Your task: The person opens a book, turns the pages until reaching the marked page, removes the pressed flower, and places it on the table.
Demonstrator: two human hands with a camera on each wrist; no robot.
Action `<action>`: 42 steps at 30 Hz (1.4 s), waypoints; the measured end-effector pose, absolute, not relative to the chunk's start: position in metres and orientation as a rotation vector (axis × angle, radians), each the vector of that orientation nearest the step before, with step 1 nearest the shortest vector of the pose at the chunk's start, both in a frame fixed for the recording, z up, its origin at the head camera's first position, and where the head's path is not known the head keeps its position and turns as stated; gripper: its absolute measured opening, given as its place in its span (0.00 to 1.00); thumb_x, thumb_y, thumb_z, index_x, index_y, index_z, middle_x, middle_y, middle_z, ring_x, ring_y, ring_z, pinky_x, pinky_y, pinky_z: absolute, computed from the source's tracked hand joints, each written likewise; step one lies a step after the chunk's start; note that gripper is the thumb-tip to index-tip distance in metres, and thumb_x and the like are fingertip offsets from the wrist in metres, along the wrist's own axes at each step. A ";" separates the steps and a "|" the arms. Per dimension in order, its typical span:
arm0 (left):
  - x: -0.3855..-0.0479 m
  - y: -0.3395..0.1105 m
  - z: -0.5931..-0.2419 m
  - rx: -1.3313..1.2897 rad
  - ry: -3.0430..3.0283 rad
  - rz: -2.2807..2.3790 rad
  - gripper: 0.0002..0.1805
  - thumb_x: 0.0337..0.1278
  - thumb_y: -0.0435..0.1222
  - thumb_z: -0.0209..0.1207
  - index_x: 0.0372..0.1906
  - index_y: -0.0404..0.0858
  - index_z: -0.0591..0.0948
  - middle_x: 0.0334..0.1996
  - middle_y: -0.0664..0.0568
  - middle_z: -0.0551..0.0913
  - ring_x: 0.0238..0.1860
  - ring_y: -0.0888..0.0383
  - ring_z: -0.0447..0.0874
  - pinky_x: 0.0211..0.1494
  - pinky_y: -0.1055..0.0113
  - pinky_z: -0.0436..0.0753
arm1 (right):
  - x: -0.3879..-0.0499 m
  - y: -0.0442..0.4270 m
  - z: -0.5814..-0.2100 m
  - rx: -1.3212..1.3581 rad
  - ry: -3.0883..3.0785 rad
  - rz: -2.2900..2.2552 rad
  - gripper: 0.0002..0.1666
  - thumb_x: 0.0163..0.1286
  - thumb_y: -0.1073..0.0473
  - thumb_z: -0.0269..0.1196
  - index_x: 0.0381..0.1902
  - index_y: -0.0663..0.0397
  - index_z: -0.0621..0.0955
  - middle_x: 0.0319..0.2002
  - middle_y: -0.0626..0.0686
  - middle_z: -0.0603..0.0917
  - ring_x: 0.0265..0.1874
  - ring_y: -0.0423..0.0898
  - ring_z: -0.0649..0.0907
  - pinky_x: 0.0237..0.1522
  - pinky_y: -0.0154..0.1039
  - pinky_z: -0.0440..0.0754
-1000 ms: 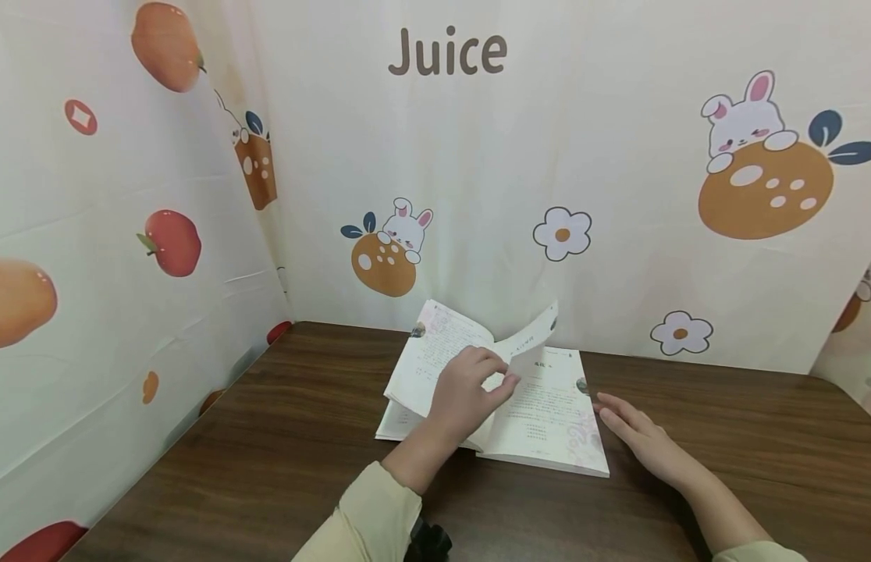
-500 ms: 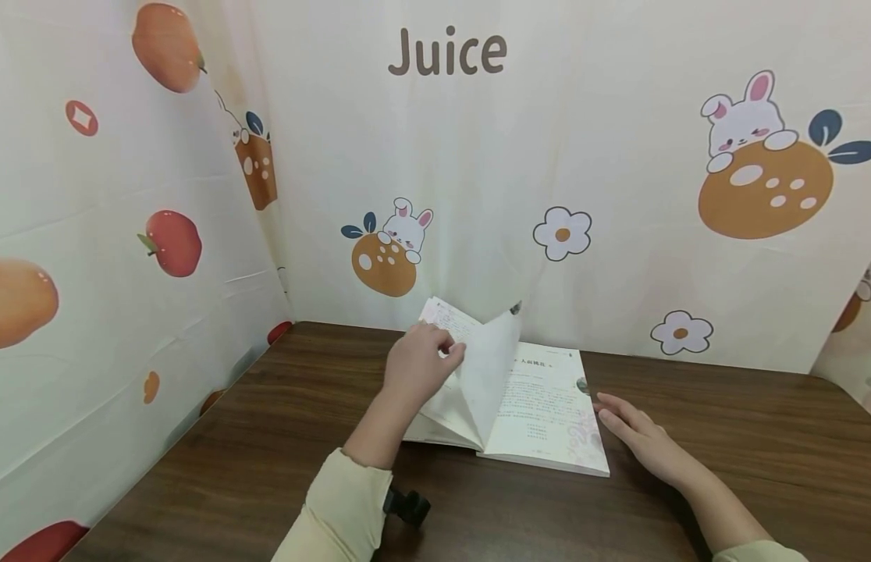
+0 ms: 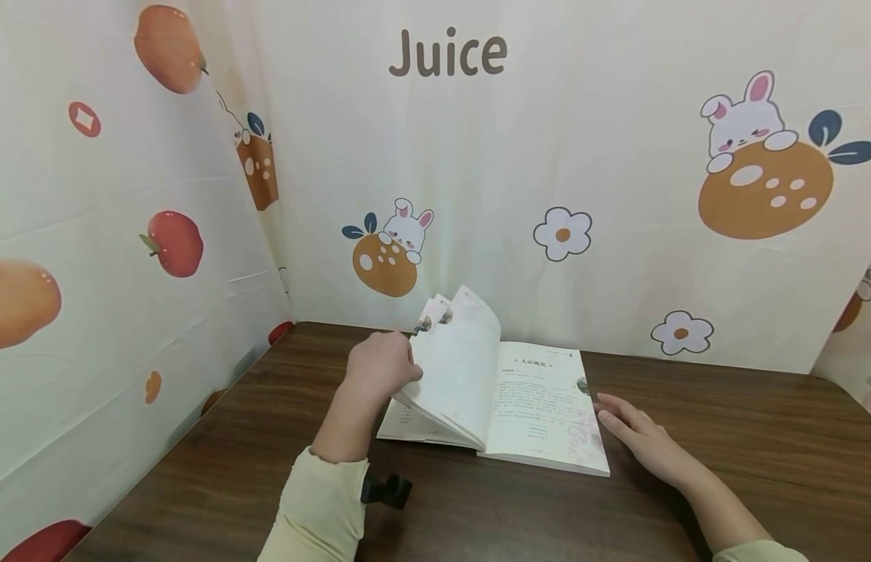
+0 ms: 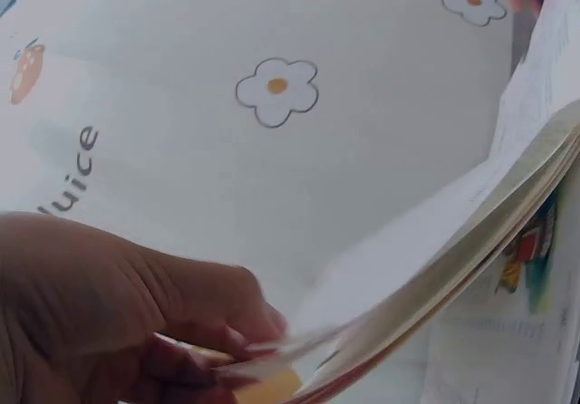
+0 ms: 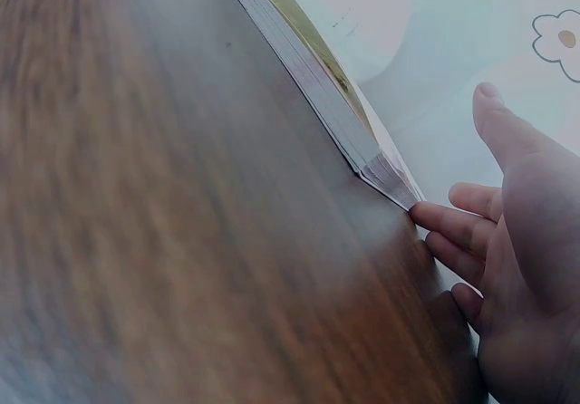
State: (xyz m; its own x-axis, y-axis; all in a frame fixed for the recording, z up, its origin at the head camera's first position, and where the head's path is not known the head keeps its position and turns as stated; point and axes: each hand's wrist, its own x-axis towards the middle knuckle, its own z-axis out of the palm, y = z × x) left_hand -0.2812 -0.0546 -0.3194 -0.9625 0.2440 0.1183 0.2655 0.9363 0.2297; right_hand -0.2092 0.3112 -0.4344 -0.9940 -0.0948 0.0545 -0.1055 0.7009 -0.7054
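Note:
An open book (image 3: 544, 417) with printed text lies on the table near the wall. Its lifted left-hand page (image 3: 460, 363) is mostly blank and curves up at the top. My left hand (image 3: 381, 365) is at the left side of the book. In the left wrist view, that hand's thumb and fingers pinch the edges of the leaves (image 4: 426, 286); how many leaves is blurred. My right hand (image 3: 642, 439) rests beside the book's right edge with relaxed fingers. In the right wrist view, a fingertip of the right hand (image 5: 526, 250) touches the book's corner (image 5: 390, 177).
The brown wooden table (image 3: 232, 468) runs back to a printed cloth wall (image 3: 478, 172) with fruit, rabbits and flowers. Another cloth side (image 3: 112, 312) borders the table on the left. A black device (image 3: 386, 492) sits at the left wrist.
My left hand has moved left, from the middle of the book to its left edge, and the page has turned over with it. The right hand has stayed in place.

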 end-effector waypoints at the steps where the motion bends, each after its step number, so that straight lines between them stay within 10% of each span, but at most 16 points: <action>1: -0.281 -0.056 -0.320 -0.388 -3.038 -0.345 0.11 0.46 0.38 0.63 0.15 0.42 0.80 0.15 0.55 0.75 0.21 0.58 0.72 0.20 0.65 0.71 | -0.209 0.311 -0.434 0.171 -2.884 1.193 0.34 0.73 0.45 0.45 0.67 0.62 0.58 0.61 0.65 0.69 0.62 0.67 0.57 0.49 0.71 0.50; 24: -0.311 -0.059 -0.388 -0.357 -3.344 0.040 0.14 0.46 0.39 0.64 0.37 0.35 0.82 0.25 0.49 0.77 0.27 0.53 0.72 0.34 0.59 0.73 | -0.207 0.315 -0.440 0.255 -2.879 0.996 0.31 0.56 0.44 0.66 0.56 0.46 0.75 0.59 0.60 0.71 0.59 0.64 0.61 0.48 0.69 0.54; 32: -0.297 -0.014 -0.388 -1.028 -2.856 -0.028 0.18 0.63 0.36 0.50 0.58 0.46 0.74 0.57 0.49 0.71 0.59 0.50 0.66 0.55 0.54 0.69 | -0.206 0.315 -0.440 0.240 -2.875 1.013 0.31 0.55 0.44 0.66 0.55 0.46 0.75 0.59 0.60 0.71 0.59 0.64 0.61 0.48 0.69 0.53; 42: -0.283 0.015 -0.400 -1.191 -2.967 0.030 0.20 0.64 0.48 0.49 0.57 0.48 0.77 0.59 0.57 0.72 0.59 0.57 0.69 0.56 0.61 0.71 | -0.208 0.316 -0.440 0.225 -2.889 0.972 0.32 0.55 0.42 0.66 0.56 0.45 0.75 0.59 0.58 0.71 0.59 0.63 0.62 0.47 0.69 0.58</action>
